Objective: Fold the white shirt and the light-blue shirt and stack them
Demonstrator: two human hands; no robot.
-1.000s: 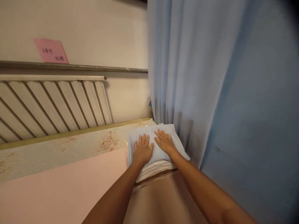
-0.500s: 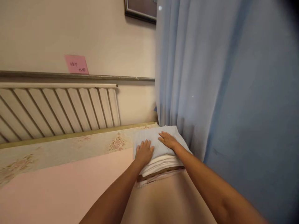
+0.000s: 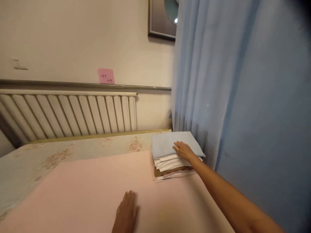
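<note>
A stack of folded cloths [image 3: 170, 163] sits at the far right corner of the table, with white, brown and patterned layers showing along its near side. On top is a folded light blue cloth [image 3: 165, 144]. My right hand [image 3: 184, 150] rests on this blue cloth with its fingers stretched out. Nearer to me, my left hand [image 3: 126, 212] is over the pink cloth [image 3: 92, 191] that covers much of the surface. It is slightly blurred, its fingers are extended and it holds nothing. Whether it touches the pink cloth I cannot tell.
A floral cover [image 3: 58, 158] shows around the pink cloth. Behind it stand a white radiator [image 3: 80, 113] and a wall pipe [image 3: 136, 86] with a pink note [image 3: 106, 76] above. Blue curtains [image 3: 206, 81] hang close on the right. A framed picture [image 3: 161, 22] is on the wall.
My left hand has left the stack and moved toward me and to the left, over the pink cloth. The right hand stays on the blue cloth. The view has shifted left.
</note>
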